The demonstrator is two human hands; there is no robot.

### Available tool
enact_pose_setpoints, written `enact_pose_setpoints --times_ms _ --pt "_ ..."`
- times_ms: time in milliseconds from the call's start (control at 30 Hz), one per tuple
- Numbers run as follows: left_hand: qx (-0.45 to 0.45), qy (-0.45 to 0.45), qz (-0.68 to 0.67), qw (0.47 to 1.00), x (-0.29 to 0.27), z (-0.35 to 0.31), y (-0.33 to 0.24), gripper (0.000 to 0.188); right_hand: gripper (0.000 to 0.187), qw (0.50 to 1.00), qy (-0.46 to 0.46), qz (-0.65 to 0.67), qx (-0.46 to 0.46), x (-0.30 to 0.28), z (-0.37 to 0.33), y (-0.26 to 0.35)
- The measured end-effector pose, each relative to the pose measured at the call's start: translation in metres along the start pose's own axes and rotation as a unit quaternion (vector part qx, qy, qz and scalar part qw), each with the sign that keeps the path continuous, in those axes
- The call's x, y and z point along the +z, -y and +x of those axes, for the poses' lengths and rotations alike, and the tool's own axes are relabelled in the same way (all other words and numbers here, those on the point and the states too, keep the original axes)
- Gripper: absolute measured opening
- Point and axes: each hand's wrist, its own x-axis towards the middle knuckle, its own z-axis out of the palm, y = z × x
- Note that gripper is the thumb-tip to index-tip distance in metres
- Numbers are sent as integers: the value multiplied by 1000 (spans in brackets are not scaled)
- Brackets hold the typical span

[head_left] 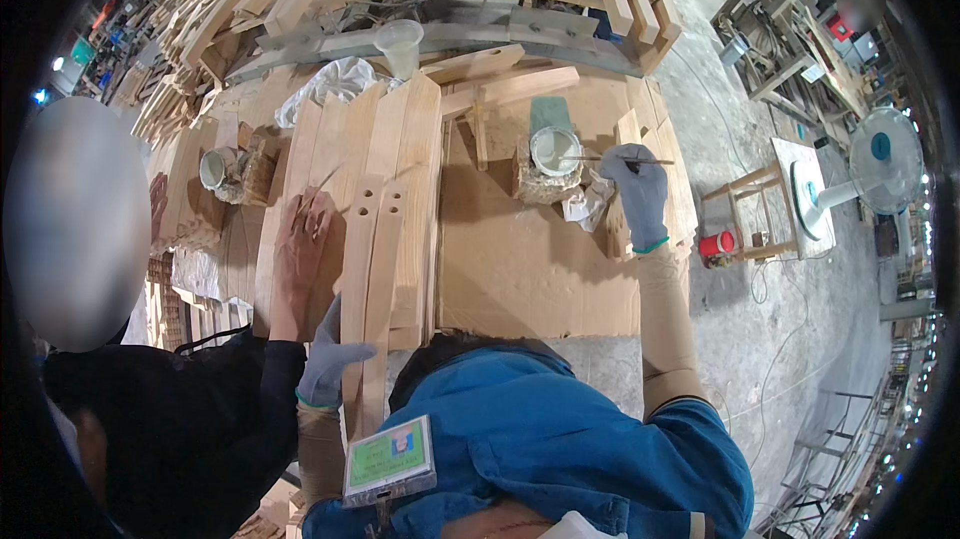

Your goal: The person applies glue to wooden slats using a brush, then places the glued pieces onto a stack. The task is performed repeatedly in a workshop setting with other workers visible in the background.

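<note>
My left hand (330, 359), in a grey glove, grips the near end of a long pale wooden slat (362, 289), its thumb lying across the top. Dark round holes mark this slat and the one beside it. My right hand (638, 194), also gloved, pinches a thin stick (655, 161) over the right side of the bench. The stick's left end reaches the mouth of a small white cup (556, 151) of pale stuff; whether its end carries bristles I cannot make out. That cup sits in a rough, crusted block (540, 187), with a crumpled white cloth (588, 203) beside it.
At my left a co-worker's bare hand (300, 249) rests on wooden boards, near another cup (215, 169). A plastic cup (400, 47) and a white bag (335, 84) stand farther back. Cardboard (540, 284) covers the bench. A white fan (880, 164) stands at the right.
</note>
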Motion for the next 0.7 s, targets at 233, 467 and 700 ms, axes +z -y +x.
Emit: enact_pose_setpoints --times_ms 233,467,700 --pt "13 -15 24 1000 5 17 -5 93 10 998 -13 -9 -61 1 -14 -6" --pt "1 -19 29 999 3 17 -3 95 9 994 -22 105 -34 8 4 -29" --pt "-14 -23 20 999 6 17 -7 93 7 982 -41 -1 -186 19 2 14"
